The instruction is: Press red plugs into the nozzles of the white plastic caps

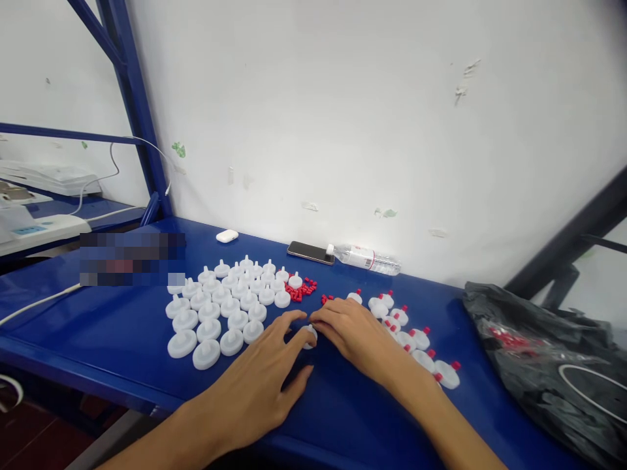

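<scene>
White round spouted caps [206, 353] stand in a dense group on the blue table, left of my hands. Between my hands is one more white spouted cap [309, 339], partly hidden by my fingers. My left hand [267, 369] has its fingers closed around this cap's side, with the thumb lower down. My right hand [355, 329] curls its fingertips together at the top of the same cap; whatever they pinch is hidden. Small red tips [300, 291] lie in a pile behind. To the right, several white caps with red tips [447, 374] lie tilted on the table.
A phone [311, 252] and a clear plastic bottle [367, 258] lie along the wall, with a small white case [227, 235] farther left. On the right, a black plastic bag [543, 365] holds a clear bag of red pieces. Blue frame posts [134, 98] rise at the left.
</scene>
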Available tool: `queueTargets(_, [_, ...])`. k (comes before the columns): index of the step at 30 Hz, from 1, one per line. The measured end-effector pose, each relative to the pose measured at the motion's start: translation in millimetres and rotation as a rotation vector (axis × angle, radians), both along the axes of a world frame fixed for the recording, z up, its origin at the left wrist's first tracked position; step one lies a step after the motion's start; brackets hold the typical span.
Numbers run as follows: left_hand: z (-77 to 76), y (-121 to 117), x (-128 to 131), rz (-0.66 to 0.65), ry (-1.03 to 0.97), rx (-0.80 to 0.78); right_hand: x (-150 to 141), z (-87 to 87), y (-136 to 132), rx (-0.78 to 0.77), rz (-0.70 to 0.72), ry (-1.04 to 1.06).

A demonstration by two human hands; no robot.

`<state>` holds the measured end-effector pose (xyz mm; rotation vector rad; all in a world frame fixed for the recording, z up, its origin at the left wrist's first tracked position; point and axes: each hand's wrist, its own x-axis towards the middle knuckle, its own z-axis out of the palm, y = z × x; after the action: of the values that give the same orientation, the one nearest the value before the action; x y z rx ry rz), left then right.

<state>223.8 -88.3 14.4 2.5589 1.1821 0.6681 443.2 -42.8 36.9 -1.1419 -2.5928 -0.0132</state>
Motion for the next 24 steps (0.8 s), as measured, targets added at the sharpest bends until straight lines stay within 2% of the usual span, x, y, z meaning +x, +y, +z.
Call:
queueTargets(4, [-6.6, 3, 0, -0.024, 0.008, 0.036, -1, 6.5, -2, -0.015, -0.022, 0.174])
queueTargets(7, [-10.2, 7, -1, -0.053, -0.039, 0.032, -5, 17.3, -6, -0.136, -0.052, 0.433])
queueTargets(10, [-11.5, 10, -1, -0.077, -0.119, 0.024, -9, 27.2, -11, -0.285, -0.047, 0.587])
queueTargets(16, [-11.0, 11, -1, -0.09, -0.15, 0.0, -12, 29.4, -16, -0.441, -0.024, 0.584])
queueTargets(21, [-20.0, 14, -1, -0.039, -0.18, 0.118, -11, 27.4, -14, -0.454, -0.042, 0.649])
queueTargets(24, [-24.1, 16, -2, -0.002, -0.209, 0.134, -10, 28.3, -13, -0.457, -0.048, 0.686])
